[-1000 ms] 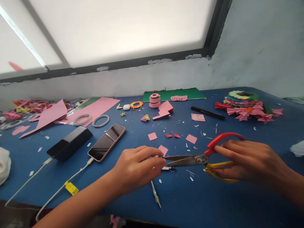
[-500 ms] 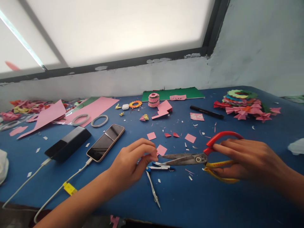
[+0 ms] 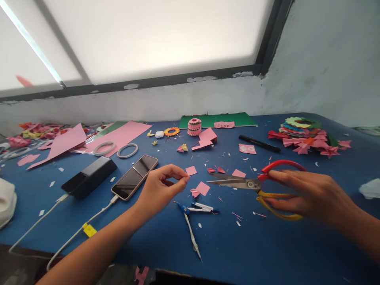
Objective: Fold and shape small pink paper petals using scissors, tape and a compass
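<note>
My right hand (image 3: pixel 308 194) grips a pair of scissors (image 3: pixel 251 184) by its red and yellow handles. The blades point left over the table and are slightly parted. My left hand (image 3: pixel 166 184) is in a pinch left of the blade tips, thumb and forefinger together. Whatever may be between those fingertips is too small to make out. Just below them lie a pink paper square (image 3: pixel 203 188) and a small curled pink piece (image 3: pixel 194 192). Another pink square (image 3: pixel 191 170) is close to the fingertips. Nearer me, a drawing compass (image 3: pixel 186 210) lies with its legs spread.
A phone (image 3: pixel 135 178) and a black box-shaped device (image 3: pixel 89 176), both cabled, lie left. Tape rings (image 3: pixel 127 151) and pink sheets (image 3: pixel 124 136) are behind. A black pen (image 3: pixel 259 143) and stacked paper flowers (image 3: pixel 308 134) stand right. Paper scraps litter the blue table (image 3: pixel 252 249).
My left hand has drawn away from the scissor tips, up and left. The scissors have risen and their blades have parted from it. The curled pink piece now shows beside the square.
</note>
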Available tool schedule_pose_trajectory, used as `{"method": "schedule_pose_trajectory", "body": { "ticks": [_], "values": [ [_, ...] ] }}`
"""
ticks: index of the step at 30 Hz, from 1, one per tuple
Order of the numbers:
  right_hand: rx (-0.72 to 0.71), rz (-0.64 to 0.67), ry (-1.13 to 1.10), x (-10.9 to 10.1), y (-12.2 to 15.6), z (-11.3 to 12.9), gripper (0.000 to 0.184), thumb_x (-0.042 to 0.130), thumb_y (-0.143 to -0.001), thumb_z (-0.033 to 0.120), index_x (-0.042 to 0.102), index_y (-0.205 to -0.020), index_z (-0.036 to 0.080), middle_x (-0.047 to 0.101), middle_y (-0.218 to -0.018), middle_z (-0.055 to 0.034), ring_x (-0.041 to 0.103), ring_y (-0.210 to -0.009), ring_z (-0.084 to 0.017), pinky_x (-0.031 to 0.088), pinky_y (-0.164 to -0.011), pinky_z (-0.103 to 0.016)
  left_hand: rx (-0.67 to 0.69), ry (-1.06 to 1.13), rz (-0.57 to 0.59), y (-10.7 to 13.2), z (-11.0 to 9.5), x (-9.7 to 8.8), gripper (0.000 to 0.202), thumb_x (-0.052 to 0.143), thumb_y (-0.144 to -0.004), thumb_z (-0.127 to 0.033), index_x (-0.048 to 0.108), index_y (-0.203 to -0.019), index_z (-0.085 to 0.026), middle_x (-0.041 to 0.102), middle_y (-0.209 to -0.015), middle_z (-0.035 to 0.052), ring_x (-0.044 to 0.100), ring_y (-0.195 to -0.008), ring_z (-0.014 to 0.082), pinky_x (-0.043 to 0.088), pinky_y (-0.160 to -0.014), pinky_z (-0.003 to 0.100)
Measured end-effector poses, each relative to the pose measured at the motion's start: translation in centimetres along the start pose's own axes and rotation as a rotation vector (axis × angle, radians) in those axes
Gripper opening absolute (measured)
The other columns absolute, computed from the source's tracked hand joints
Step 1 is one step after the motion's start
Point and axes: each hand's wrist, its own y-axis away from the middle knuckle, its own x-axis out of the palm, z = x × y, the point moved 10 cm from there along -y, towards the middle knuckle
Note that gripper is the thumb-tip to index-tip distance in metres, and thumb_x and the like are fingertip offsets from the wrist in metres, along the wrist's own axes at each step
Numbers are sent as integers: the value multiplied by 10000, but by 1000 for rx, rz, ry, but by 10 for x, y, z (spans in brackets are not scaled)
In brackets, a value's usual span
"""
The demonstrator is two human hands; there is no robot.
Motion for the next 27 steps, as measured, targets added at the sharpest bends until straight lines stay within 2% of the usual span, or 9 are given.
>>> {"method": "schedule_pose_trajectory", "body": {
  "ticks": [2, 4, 9, 14, 17, 20, 23, 25, 27],
  "values": [
    [-7, -1, 61, 4, 2, -2, 319, 482, -869, 445, 564, -962, 151, 704, -733, -44, 657, -533, -143, 475, -473, -227, -31, -3, 16, -1, 4, 3, 87, 663, -730, -224, 663, -728, -137, 704, -707, 38, 652, -584, 123, 574, -507, 202],
    [138, 46, 113, 13, 5, -19, 416, 428, -867, 523, 587, -981, 156, 691, -700, -32, 653, -505, -160, 462, -420, -236, -53, -2, 36, -1, 7, 6, 88, 659, -727, -223, 659, -723, -135, 711, -697, 39, 661, -585, 128, 574, -517, 209],
    [533, 341, 140, 46, 28, -67, 580, 421, -752, 705, 617, -991, 215, 620, -517, 12, 588, -367, -205, 413, -345, -273, -51, 12, 71, -1, 9, 11, 93, 633, -731, -228, 634, -724, -135, 736, -714, 61, 690, -627, 161, 572, -523, 236],
    [662, 440, 128, 55, 42, -88, 606, 431, -739, 706, 628, -994, 192, 666, -576, -44, 631, -440, -248, 434, -369, -299, -34, -32, 78, -5, 11, 5, 120, 600, -745, -214, 624, -840, -143, 753, -778, 71, 707, -685, 179, 575, -561, 260],
    [698, 469, 101, 58, 45, -93, 611, 429, -737, 707, 631, -968, 179, 659, -550, -50, 628, -432, -255, 434, -366, -305, -33, -299, 67, -12, 11, -18, 263, 564, -771, -223, 619, -1023, -172, 756, -829, 52, 706, -737, 181, 575, -651, 294],
    [735, 479, 73, 62, 49, -96, 623, 444, -720, 714, 633, -971, 175, 660, -548, -56, 635, -447, -265, 442, -373, -313, -69, -482, 9, -18, 17, -61, 188, 575, -770, -294, 699, -873, -197, 747, -899, 72, 693, -809, 233, 546, -747, 368],
    [737, 469, 53, 68, 54, -97, 609, 470, -702, 711, 642, -942, 179, 649, -518, -44, 624, -421, -262, 436, -356, -312, -156, -620, -68, -21, 36, -105, 232, 544, -784, -380, 693, -833, -209, 746, -822, 66, 689, -781, 256, 533, -714, 371],
    [691, 427, 64, 70, 55, -95, 576, 479, -713, 692, 643, -914, 178, 635, -489, -33, 607, -385, -254, 421, -328, -302, -218, -711, -117, -19, 53, -125, 309, 506, -798, -419, 676, -912, -187, 730, -909, 106, 672, -874, 300, 512, -750, 401],
    [584, 313, 93, 65, 49, -89, 531, 490, -729, 663, 643, -891, 181, 622, -464, -18, 583, -340, -239, 391, -287, -281, -271, -759, -113, -16, 72, -131, 465, 537, -771, -454, 585, -1136, -171, 661, -1130, 145, 625, -1010, 327, 493, -804, 410]
  ]
}}
